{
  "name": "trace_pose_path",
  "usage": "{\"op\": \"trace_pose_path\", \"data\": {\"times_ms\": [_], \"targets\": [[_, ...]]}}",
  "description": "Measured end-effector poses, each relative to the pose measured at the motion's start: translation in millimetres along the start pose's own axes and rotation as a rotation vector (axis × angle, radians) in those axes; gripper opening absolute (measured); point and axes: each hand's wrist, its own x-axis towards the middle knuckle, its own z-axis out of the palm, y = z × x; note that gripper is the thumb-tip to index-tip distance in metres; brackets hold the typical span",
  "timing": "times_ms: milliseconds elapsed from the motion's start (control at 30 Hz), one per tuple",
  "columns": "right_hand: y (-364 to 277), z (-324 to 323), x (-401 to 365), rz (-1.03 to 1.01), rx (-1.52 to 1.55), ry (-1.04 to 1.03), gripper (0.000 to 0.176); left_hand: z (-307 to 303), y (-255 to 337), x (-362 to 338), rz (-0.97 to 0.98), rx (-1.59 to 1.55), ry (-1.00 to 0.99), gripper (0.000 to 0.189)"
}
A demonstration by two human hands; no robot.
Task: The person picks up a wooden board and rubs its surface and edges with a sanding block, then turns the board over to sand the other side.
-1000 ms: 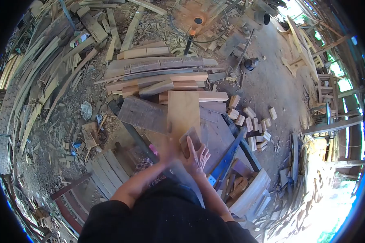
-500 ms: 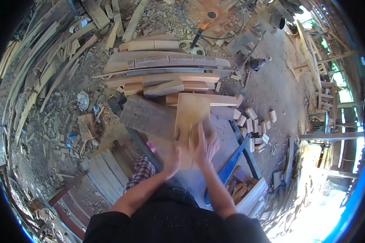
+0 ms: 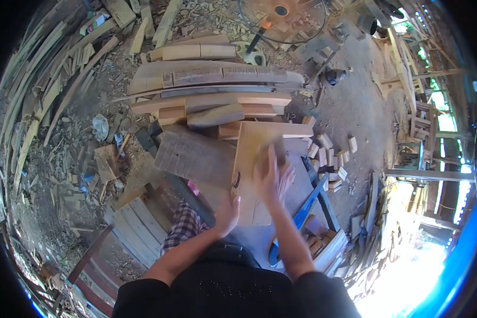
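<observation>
A pale brown wooden board lies lengthwise in front of me on the workbench, with a dark mark near its left edge. My left hand is at the board's near left edge, gripping its side, its fingers partly hidden. On the board's face rests my right hand, closed around a small brown block that is smeared by motion. A darker, weathered plank lies to the left, its right end close to the board.
Stacked wooden pieces lie beyond the board. A blue handsaw leans at the bench's right side, near small cut blocks on the ground. A wire-guarded fan stands at the back. Long timber strips lie left.
My right hand and the brown block have slid forward and slightly right over the board. The board's near end shows more to the right, and the camera view has shifted a little.
</observation>
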Motion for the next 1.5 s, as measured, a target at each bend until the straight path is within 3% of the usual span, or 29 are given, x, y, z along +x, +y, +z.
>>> {"op": "trace_pose_path", "data": {"times_ms": [67,100,200,367,533,600,733,800,867,1000,1067,1167,1233,1300,1367,1433,1500], "targets": [[8.6,-28.4,-84.2,-0.041,0.024,-0.106,0.078,-12.1,14.4,1.8,-0.247,0.044,-0.186,0.040],[11.4,-32.4,-107.3,-0.083,-0.007,-0.137,0.081,-16.1,19.2,4.1,-0.084,-0.036,-0.120,0.040],[10.7,-16.0,-75.5,-0.044,0.087,-0.103,0.075,-10.0,-1.3,2.6,-0.091,0.082,-0.140,0.041],[-3.7,27.3,90.7,0.200,-0.011,-0.088,0.086,-14.4,4.9,-2.2,0.006,0.041,-0.115,0.040],[4.1,19.6,106.6,0.180,0.025,-0.168,0.091,-24.3,29.2,-4.3,-0.029,0.099,0.015,0.036],[4.9,8.5,90.4,0.157,0.069,-0.247,0.094,-39.6,54.5,10.9,0.252,0.463,0.082,0.047],[3.5,-5.4,21.0,0.160,0.123,-0.250,0.098,-20.3,55.9,59.8,0.400,0.593,0.050,0.058],[8.6,-9.1,-36.1,0.124,0.087,-0.184,0.099,-8.6,49.7,78.6,0.393,0.753,0.155,0.061],[10.2,-22.6,-93.3,0.152,0.065,-0.191,0.097,-3.1,45.7,81.1,0.350,0.750,0.106,0.060],[7.5,-33.3,-122.9,0.169,0.081,-0.178,0.091,-3.8,45.6,78.4,0.302,0.702,0.092,0.062],[7.8,-20.0,-97.7,0.139,0.050,-0.201,0.089,-3.1,50.4,82.7,0.286,0.700,0.075,0.062],[-7.5,6.2,-6.8,0.125,0.021,-0.025,0.086,-2.7,51.1,79.0,0.224,0.761,0.009,0.062],[-20.6,11.4,60.5,0.158,0.070,-0.029,0.085,0.2,48.1,81.0,0.327,0.737,0.112,0.060],[-19.6,13.2,72.7,0.190,0.118,-0.088,0.085,2.5,51.8,84.2,0.285,0.766,0.099,0.059],[-9.9,19.4,68.6,0.082,0.184,-0.032,0.087,5.8,50.3,89.7,0.245,0.789,0.117,0.055],[-1.6,0.9,9.5,0.027,0.164,-0.036,0.088,5.6,57.6,95.7,0.183,0.756,0.124,0.054],[11.8,-20.0,-65.4,0.026,0.140,-0.164,0.089,4.5,80.7,93.8,0.105,0.740,0.140,0.056]]}}
